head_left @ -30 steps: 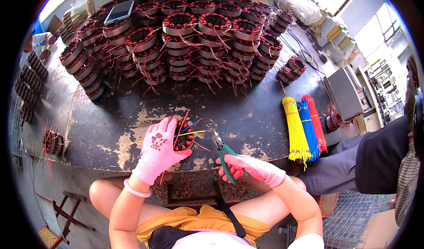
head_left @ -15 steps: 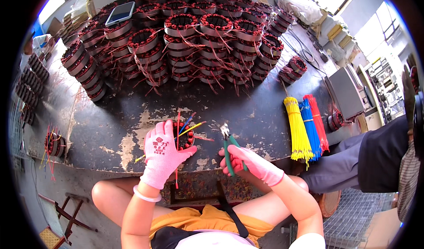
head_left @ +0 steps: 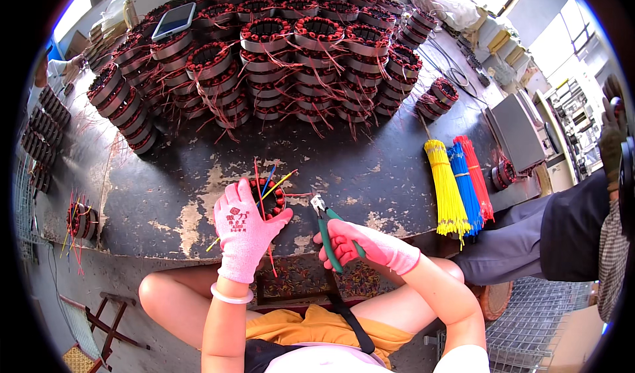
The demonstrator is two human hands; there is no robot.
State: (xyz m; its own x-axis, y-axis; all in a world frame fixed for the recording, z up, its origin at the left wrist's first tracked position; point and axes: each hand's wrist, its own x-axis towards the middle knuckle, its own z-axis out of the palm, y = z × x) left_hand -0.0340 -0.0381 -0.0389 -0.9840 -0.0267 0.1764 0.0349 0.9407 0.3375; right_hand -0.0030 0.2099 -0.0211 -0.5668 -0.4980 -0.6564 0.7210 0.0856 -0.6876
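A dark, worn tabletop (head_left: 370,174) fills most of the view, its paint flaked pale near the front edge. Across its far side stands a large heap of stacked motor stators (head_left: 278,62), copper-wound with red leads, and a flat phone (head_left: 173,21) lies on top at the left. To the right lie three wire bundles, yellow (head_left: 444,188), blue (head_left: 463,181) and red (head_left: 477,178), side by side. At the near edge the left hand (head_left: 241,231), in a pink glove, has its fingers clamped around a single stator (head_left: 270,198) resting on the tabletop, with red, blue and yellow leads sticking up from it. Just beside it the right hand (head_left: 364,244), also gloved pink, has its fingers wrapped tight around green-handled cutters (head_left: 327,231), whose tip points up toward the stator's leads.
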